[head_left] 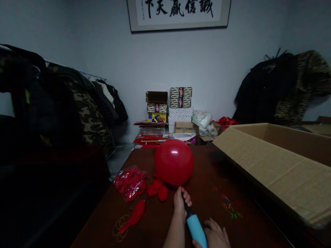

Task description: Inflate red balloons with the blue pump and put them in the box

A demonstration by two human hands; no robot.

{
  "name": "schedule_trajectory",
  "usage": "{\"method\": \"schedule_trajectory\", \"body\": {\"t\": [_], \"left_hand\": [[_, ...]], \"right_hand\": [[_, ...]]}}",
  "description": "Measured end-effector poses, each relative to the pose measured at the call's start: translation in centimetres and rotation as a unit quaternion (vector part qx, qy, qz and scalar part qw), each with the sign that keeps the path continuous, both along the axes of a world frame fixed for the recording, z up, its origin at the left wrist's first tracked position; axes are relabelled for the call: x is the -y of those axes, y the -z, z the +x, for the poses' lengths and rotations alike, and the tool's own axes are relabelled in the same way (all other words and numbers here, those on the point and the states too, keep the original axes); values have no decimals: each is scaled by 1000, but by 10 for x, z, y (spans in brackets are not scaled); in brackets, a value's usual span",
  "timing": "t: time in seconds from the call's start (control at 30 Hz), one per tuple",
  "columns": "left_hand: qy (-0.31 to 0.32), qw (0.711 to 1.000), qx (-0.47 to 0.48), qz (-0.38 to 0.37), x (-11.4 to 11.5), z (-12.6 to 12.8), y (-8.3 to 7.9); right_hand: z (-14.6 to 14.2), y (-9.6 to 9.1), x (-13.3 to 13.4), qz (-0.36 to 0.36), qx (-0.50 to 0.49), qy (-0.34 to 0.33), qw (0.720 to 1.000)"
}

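Note:
A round red balloon (174,162), inflated, sits on the nozzle of a light blue hand pump (196,229) over the dark brown table (207,172). My left hand (181,201) is closed around the balloon's neck at the black nozzle tip. Lower down, my right hand (216,236) wraps the pump's blue barrel from the right; its fingers curl on it.
Flat red balloons (157,188), a clear bag of red balloons (130,182), one long limp balloon (134,215) and rubber bands (120,225) lie left. Coloured bands (229,206) lie right. A large open cardboard box (279,162) fills the right. Stacked boxes (179,106) and hanging coats (77,103) stand behind.

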State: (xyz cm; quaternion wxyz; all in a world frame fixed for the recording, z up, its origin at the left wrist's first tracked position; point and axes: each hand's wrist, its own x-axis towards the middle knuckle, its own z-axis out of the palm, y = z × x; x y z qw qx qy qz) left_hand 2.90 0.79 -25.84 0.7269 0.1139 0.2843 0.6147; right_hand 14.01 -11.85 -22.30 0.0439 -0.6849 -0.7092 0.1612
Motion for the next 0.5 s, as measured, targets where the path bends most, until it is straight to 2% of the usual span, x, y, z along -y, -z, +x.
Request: {"method": "schedule_trajectory", "body": {"t": [0.1,0.27,0.37,0.5], "left_hand": [[-5,1000,-4,-1,0,0,0],[-4,1000,-11,10,3,1,-2],[-2,1000,-21,15,6,2,-3],[-14,1000,-25,12,9,4,-3]], "right_hand": [[-3,-4,3,-16,-21,-18,999],[-12,-9,10,42,13,-5,999],[-11,-4,18,28,23,-8,999],[0,13,39,59,74,21,995]]}}
